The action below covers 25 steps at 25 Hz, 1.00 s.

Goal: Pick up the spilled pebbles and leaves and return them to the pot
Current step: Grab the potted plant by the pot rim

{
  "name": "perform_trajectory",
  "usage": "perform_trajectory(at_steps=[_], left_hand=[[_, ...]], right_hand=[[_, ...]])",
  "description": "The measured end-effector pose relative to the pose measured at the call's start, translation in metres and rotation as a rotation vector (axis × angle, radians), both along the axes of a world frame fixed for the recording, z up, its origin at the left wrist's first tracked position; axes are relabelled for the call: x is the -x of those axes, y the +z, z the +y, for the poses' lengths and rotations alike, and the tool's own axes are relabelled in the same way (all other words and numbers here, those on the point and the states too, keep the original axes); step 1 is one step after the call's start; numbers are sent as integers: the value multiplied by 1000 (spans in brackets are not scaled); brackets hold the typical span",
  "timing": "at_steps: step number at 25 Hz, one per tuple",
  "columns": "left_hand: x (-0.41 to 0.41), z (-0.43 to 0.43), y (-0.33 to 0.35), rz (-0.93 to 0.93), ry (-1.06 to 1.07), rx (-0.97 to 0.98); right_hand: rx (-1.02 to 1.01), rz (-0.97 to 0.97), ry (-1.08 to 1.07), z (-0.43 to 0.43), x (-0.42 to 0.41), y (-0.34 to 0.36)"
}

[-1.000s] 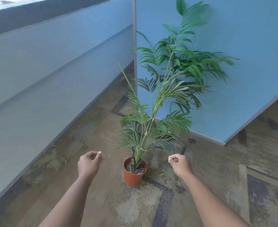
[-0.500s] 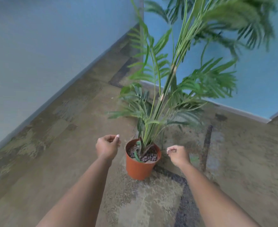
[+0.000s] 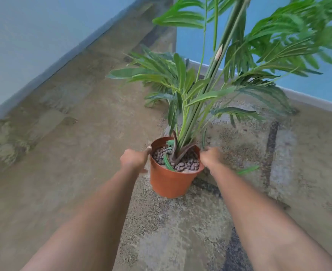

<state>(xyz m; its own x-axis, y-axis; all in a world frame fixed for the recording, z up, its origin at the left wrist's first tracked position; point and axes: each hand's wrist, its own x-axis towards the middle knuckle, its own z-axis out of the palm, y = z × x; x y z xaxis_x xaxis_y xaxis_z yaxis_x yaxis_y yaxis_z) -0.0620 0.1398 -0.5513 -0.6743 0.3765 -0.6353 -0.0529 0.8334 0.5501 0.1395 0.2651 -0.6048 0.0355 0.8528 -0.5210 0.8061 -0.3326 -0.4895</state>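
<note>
An orange plastic pot (image 3: 167,182) stands upright on the carpet and holds a tall green palm plant (image 3: 196,89). Brown pebbles (image 3: 184,165) fill the pot's top, and a loose green leaf (image 3: 168,164) lies on them. My left hand (image 3: 135,159) presses against the pot's left side with the thumb on the rim. My right hand (image 3: 210,156), blurred, is curled over the right rim. One fallen green leaf (image 3: 247,170) lies on the floor just right of my right wrist.
Patterned brown and grey carpet (image 3: 83,153) covers the floor. A pale blue partition (image 3: 34,36) runs along the left, and a brighter blue one (image 3: 317,79) stands behind the plant. Fronds hang low over the floor around the pot.
The view has come closer and lower to the pot. Both hands moved inward from hovering as fists beside the pot to touching its rim on either side.
</note>
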Motion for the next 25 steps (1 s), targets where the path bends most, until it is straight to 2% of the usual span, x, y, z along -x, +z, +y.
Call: perform_trajectory(at_steps=[3, 6, 10, 16, 21, 25], left_hand=[[-1, 2, -6, -230, 14, -129], [1, -1, -9, -227, -38, -155], [6, -17, -18, -266, -2, -178], [63, -70, -17, -219, 60, -289], [129, -129, -22, -108, 232, -375], [157, -162, -38, -116, 344, -400]], right_hand=[[103, 79, -77, 1, 8, -22], [85, 189, -193, -3, 14, -29], [35, 228, -246, -27, 19, -20], [-131, 250, -144, -66, 83, -14], [-249, 270, 71, -95, 180, -7], [-360, 324, 281, -106, 238, -12]])
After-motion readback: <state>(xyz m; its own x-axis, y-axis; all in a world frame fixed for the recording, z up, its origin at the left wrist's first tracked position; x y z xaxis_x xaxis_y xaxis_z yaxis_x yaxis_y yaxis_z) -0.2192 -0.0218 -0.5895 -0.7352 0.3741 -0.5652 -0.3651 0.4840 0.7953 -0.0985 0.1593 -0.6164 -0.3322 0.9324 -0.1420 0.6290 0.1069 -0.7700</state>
